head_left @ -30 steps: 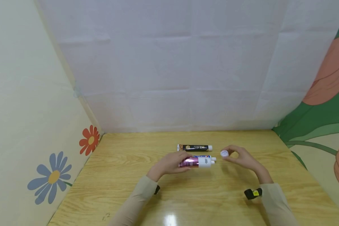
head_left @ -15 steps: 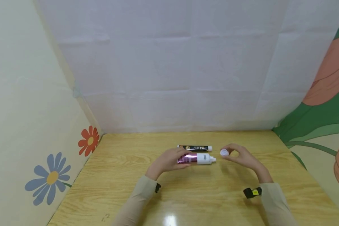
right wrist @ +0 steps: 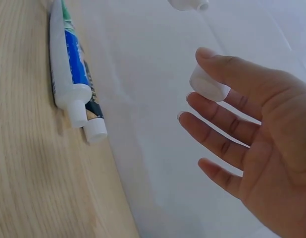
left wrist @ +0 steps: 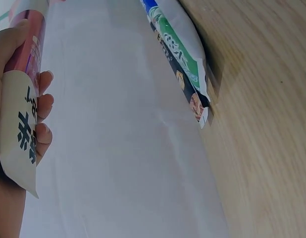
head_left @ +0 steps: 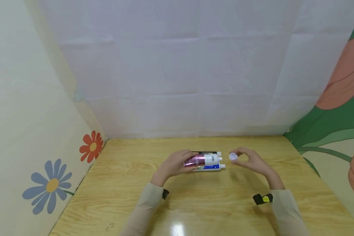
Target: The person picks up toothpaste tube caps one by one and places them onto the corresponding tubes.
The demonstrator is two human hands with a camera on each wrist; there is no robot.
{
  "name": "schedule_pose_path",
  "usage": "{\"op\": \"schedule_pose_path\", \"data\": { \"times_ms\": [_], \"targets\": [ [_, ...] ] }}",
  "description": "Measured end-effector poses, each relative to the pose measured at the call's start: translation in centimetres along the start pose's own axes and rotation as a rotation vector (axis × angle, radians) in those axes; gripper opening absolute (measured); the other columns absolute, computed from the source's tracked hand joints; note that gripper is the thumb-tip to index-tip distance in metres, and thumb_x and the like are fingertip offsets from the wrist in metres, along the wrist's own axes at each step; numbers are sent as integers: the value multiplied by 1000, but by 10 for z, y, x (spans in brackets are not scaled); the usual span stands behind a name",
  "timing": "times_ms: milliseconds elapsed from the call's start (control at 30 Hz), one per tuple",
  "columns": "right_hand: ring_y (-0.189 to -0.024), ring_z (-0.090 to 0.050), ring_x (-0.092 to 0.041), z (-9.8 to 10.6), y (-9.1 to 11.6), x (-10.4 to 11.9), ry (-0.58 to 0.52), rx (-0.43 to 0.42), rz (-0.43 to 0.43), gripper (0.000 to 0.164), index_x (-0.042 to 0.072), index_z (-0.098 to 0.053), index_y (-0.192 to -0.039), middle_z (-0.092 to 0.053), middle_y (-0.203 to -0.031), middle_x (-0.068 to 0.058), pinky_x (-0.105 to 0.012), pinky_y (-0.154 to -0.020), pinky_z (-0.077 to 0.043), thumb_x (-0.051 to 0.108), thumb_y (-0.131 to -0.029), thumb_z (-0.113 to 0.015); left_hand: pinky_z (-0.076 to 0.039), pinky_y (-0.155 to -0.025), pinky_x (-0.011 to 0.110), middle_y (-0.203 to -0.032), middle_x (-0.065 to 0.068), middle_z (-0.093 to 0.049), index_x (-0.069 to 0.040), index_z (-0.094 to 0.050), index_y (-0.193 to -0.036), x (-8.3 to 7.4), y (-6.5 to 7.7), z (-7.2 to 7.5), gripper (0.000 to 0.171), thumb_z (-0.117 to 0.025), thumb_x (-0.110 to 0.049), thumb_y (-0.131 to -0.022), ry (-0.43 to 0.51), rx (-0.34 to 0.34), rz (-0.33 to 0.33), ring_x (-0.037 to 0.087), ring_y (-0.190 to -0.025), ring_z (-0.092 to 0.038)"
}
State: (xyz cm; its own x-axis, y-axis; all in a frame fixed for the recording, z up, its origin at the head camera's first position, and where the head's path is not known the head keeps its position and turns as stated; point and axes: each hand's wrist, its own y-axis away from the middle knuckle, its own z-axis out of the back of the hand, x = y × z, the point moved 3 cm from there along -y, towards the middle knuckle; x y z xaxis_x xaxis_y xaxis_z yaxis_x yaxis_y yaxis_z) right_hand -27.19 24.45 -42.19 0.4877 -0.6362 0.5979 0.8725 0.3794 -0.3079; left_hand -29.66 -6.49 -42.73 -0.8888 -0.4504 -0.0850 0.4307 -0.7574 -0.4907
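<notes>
My left hand (head_left: 174,164) grips a pink and white toothpaste tube (head_left: 198,160) above the table, its bare nozzle pointing right. In the left wrist view, the fingers wrap around the tube (left wrist: 25,99), whose flat end is cream with dark characters. Between thumb and fingers, my right hand (head_left: 255,163) pinches a white cap (head_left: 233,157), hollow side toward the head camera. A gap separates the cap (right wrist: 208,85) from the nozzle. Lying on the table below are a blue, green and white toothpaste tube (right wrist: 76,57) and a black tube (right wrist: 94,110) with a white cap, partly hidden by the held tube.
The wooden table (head_left: 129,190) meets a white cloth backdrop (head_left: 197,82) at its rear edge. A wall with painted flowers (head_left: 52,185) stands on the left, and a painted leaf-and-flower panel (head_left: 336,127) on the right.
The left hand has lifted the pink and white tube up and slightly left, baring the blue tube beneath. The right hand has risen slightly with the cap still pinched.
</notes>
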Motion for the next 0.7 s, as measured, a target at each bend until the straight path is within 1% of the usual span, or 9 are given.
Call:
{"op": "schedule_pose_path", "data": {
  "times_ms": [133, 200, 300, 433, 533, 700],
  "targets": [
    [-94, -56, -14, 2, -3, 3, -7, -9, 12, 31, 19, -62, -114, -63, -103, 5, -44, -85, -43, 30, -85, -68, -52, -75, 24, -103, 1, -63, -10, -56, -124, 1, 0, 5, 56, -74, -35, -77, -3, -42, -29, 11, -86, -60],
    [-94, -56, -13, 4, -4, 5, 2, -16, 8, 33, 19, -61, -115, -63, -102, 6, -42, -84, -43, 30, -84, -68, -52, -74, 23, -102, 1, -64, -10, -56, -124, 1, 0, 7, 57, -75, -34, -76, -10, -64, -46, 10, -85, -60],
    [-93, -56, -13, 6, -5, 8, 6, -35, 4, 38, 15, -60, -115, -63, -100, 5, -39, -82, -44, 30, -82, -71, -51, -73, 23, -101, 0, -64, -11, -57, -124, 1, -1, 10, 58, -77, -32, -74, -11, -87, -61, 9, -84, -59],
    [-92, -56, -12, 7, -6, 13, 5, -53, -1, 39, 14, -59, -111, -62, -98, 5, -36, -80, -46, 31, -79, -73, -51, -72, 22, -99, -1, -64, -12, -57, -123, -1, -3, 15, 56, -76, -32, -75, 4, -103, -71, 8, -83, -59],
    [-91, -56, -11, 7, -5, 15, 5, -58, -5, 35, 17, -59, -108, -62, -97, 6, -35, -79, -46, 31, -79, -73, -51, -72, 21, -99, -1, -64, -13, -58, -122, -1, -3, 18, 54, -76, -34, -76, 9, -114, -77, 8, -83, -60],
    [-91, -55, -10, 8, -3, 18, 7, -59, -6, 33, 19, -60, -108, -62, -96, 7, -33, -80, -46, 30, -80, -73, -52, -73, 21, -98, 0, -65, -12, -59, -120, -3, -2, 23, 54, -79, -30, -73, 24, -139, -80, 10, -83, -60]
  ]
}}
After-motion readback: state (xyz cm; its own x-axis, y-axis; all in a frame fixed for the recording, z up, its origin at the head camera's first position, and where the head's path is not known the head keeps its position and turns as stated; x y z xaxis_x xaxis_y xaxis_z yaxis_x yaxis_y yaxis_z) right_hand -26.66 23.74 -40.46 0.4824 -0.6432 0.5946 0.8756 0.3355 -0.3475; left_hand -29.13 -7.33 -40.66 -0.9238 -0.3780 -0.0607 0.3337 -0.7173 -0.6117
